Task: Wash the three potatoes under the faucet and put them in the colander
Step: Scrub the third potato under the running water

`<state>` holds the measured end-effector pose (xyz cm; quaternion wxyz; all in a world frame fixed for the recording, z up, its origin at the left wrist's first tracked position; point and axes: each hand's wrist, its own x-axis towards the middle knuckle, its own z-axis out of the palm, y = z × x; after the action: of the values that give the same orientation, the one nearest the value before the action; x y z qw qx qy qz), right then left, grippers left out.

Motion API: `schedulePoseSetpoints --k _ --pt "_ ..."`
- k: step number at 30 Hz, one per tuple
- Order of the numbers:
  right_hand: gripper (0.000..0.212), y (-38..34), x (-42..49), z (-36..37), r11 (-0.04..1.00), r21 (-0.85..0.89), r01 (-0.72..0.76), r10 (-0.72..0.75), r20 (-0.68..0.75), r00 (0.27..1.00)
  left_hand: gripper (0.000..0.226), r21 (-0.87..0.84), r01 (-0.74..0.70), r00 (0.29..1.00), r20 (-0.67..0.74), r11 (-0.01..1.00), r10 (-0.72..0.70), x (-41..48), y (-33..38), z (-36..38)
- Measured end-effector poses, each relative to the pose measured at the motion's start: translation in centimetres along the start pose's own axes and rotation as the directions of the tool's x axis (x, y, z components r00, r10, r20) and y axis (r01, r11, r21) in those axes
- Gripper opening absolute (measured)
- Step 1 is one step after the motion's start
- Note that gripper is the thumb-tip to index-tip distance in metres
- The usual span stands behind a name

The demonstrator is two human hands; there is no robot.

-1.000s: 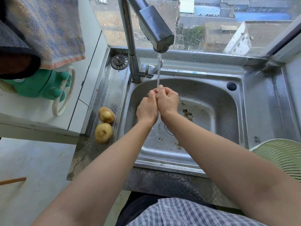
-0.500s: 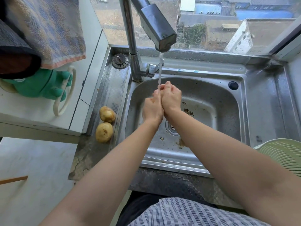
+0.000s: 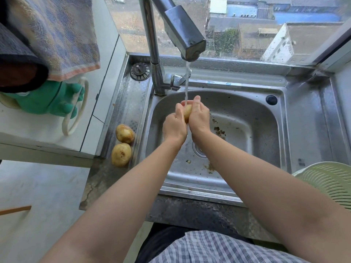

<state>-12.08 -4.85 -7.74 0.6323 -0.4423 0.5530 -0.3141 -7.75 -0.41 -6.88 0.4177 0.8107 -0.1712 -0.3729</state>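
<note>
My left hand (image 3: 174,128) and right hand (image 3: 199,118) clasp 1 potato (image 3: 187,112) under the faucet (image 3: 185,33) stream, over the sink (image 3: 266,130). 2 potatoes (image 3: 123,144) wait unwashed, I'd judge, on the sink's left ledge. The colander (image 3: 330,182) at its right front corner shows nothing inside.

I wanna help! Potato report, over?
Both hands rubbing one potato under faucet. Two potatoes wait left. Colander clear.
</note>
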Motion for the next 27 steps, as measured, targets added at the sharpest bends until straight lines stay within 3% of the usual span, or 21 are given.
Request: schedulePoseSetpoints --k 2,4,7,10,14,18,21,23,25,27 --pt "0.039 0.1 -0.2 -0.4 0.996 -0.009 0.087 -0.085 0.150 0.985 0.066 0.017 0.050 0.993 -0.111 0.999 -0.048 0.9 -0.1 -0.2" --pt "0.027 0.3 -0.4 -0.5 0.984 -0.053 0.172 -0.156 0.226 0.962 0.072 -0.006 0.090 0.989 -0.113 0.996 -0.090 1.3 -0.1 -0.3" --pt "0.027 0.1 0.4 -0.7 0.986 -0.120 0.112 -0.106 0.058 0.993 0.078 -0.003 -0.009 0.998 0.061 1.000 0.009 0.4 0.2 -0.2" --pt "0.033 -0.4 0.7 -1.1 0.993 -0.029 -0.113 0.109 -0.100 0.989 0.068 -0.038 -0.070 0.975 0.207 0.997 0.077 -0.5 0.2 0.1" --pt "0.035 -0.2 0.4 -1.2 0.994 -0.045 -0.100 0.093 -0.135 0.987 0.047 -0.069 -0.073 0.962 0.260 0.995 0.089 -0.3 -0.1 -0.3" --pt "0.036 -0.5 0.1 -1.0 0.991 -0.041 -0.128 0.121 -0.136 0.983 0.047 -0.068 -0.075 0.939 0.331 0.995 0.093 -0.1 0.0 -0.6" --pt "0.035 0.0 0.2 -0.5 0.974 -0.227 -0.017 0.004 -0.059 0.998 0.048 -0.046 -0.053 0.980 0.190 0.998 0.060 0.8 -0.1 -1.0" --pt "0.030 0.4 0.0 -0.6 0.957 -0.264 0.123 -0.101 0.095 0.990 0.052 -0.062 0.014 0.995 0.104 0.998 -0.007 1.6 0.0 -1.5" --pt "0.030 0.2 0.0 -1.3 0.935 -0.283 0.214 -0.157 0.210 0.965 0.057 -0.008 0.051 0.992 0.116 0.999 -0.049 2.1 0.1 -1.9" --pt "0.030 -0.2 0.4 -2.0 0.916 -0.331 0.226 -0.153 0.233 0.960 0.055 0.011 0.090 0.978 0.190 0.996 -0.091 1.9 0.3 -2.2"
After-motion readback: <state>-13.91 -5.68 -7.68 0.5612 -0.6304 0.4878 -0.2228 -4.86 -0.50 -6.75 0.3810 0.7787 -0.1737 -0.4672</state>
